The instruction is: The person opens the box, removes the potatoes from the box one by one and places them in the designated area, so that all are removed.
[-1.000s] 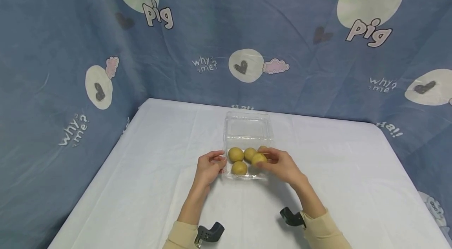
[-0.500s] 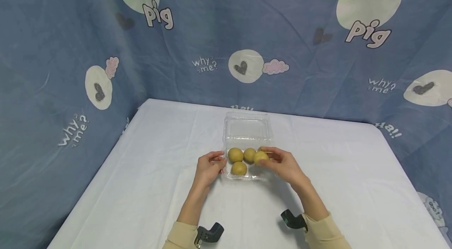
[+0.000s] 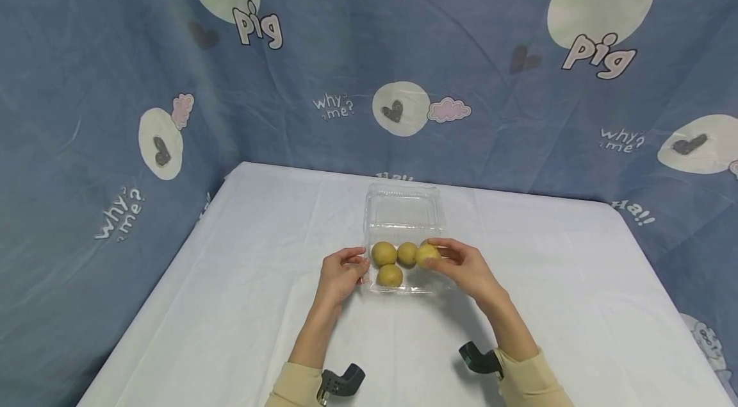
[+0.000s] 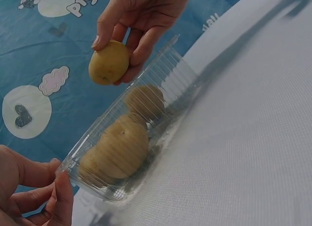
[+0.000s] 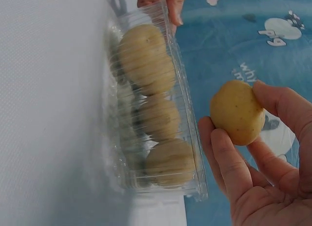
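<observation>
A clear plastic clamshell box (image 3: 412, 292) stands on the table, its lid (image 3: 403, 209) folded back. Several small yellow-brown potatoes lie in it, among them a front-left potato (image 3: 390, 275) and one behind it (image 3: 383, 253). My left hand (image 3: 342, 274) pinches the box's left rim between thumb and fingers. Just above the box's right part, my right hand (image 3: 468, 271) holds another potato (image 5: 237, 112) with its fingertips and thumb, apart from the rim in the right wrist view. In the head view this held potato partly covers one potato in the box.
A white cloth (image 3: 242, 304) covers the table. Blue printed fabric (image 3: 323, 61) hangs behind it and along the left side. Each forearm carries a black wrist camera, the left one (image 3: 343, 381) and the right one (image 3: 480, 357).
My right hand has shifted slightly right and back with the potato, which now hides more of the far-right potato. The left hand stays on the rim.
</observation>
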Available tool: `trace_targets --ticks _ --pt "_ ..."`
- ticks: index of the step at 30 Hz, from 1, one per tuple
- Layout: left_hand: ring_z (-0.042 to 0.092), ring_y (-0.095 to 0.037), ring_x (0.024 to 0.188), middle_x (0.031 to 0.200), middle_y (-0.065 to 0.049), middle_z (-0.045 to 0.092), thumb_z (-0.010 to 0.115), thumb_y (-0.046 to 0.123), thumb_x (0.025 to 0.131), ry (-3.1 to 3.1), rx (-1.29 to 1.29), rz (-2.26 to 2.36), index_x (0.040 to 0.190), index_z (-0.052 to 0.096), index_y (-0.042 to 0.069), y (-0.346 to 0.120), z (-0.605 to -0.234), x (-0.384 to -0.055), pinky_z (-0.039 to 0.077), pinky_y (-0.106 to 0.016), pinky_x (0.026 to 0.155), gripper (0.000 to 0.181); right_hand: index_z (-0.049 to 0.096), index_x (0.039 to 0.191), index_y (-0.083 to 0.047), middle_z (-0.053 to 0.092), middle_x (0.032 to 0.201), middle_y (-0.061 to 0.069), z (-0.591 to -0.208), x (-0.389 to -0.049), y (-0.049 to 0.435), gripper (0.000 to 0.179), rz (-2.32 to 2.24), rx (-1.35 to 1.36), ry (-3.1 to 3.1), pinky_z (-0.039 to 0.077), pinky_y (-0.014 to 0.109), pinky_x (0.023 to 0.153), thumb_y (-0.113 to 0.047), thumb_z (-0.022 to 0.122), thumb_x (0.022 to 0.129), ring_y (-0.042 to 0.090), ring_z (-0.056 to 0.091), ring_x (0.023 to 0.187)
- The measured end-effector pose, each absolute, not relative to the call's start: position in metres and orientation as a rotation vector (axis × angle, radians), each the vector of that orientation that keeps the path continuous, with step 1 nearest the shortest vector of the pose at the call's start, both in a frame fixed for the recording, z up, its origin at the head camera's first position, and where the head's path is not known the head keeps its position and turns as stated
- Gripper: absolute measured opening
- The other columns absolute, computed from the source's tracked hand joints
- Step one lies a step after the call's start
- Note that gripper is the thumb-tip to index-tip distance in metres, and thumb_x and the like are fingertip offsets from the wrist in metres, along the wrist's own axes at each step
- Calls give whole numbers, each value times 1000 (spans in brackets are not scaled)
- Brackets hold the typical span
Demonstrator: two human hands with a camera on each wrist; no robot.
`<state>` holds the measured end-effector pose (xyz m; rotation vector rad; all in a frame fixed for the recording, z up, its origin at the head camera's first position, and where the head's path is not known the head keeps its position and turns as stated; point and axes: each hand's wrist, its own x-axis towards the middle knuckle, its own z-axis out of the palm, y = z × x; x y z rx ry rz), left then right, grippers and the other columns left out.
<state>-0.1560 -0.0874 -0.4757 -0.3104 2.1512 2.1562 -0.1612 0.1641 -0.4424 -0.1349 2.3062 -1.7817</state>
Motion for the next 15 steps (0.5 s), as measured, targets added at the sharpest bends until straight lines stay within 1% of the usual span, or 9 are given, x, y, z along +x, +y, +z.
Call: trace_targets --ticks 4,7,15 --pt "53 -10 69 95 -11 59 68 3 90 2153 -308 2154 119 63 -8 -88 -476 -156 52 -21 57 32 62 129 -7 68 114 10 -443 -162 166 50 -1783 -131 2307 50 30 85 -22 79 84 18 66 97" --pt "54 -10 69 95 -11 59 68 2 90 2159 -309 2149 119 63 -8 -88 -476 -156 52 -21 57 31 62 129 -7 67 115 11 -443 -162 168 51 -1785 -120 2318 50 28 84 -22 79 84 18 66 97" --pt "54 -9 67 95 -11 59 68 2 90 2173 -307 2142 118 64 -7 -88 -474 -156 51 -20 57 31 58 133 -6 64 122 14 -440 -161 176 54 -1783 -83 2333 50 29 88 -23 77 86 21 64 104"
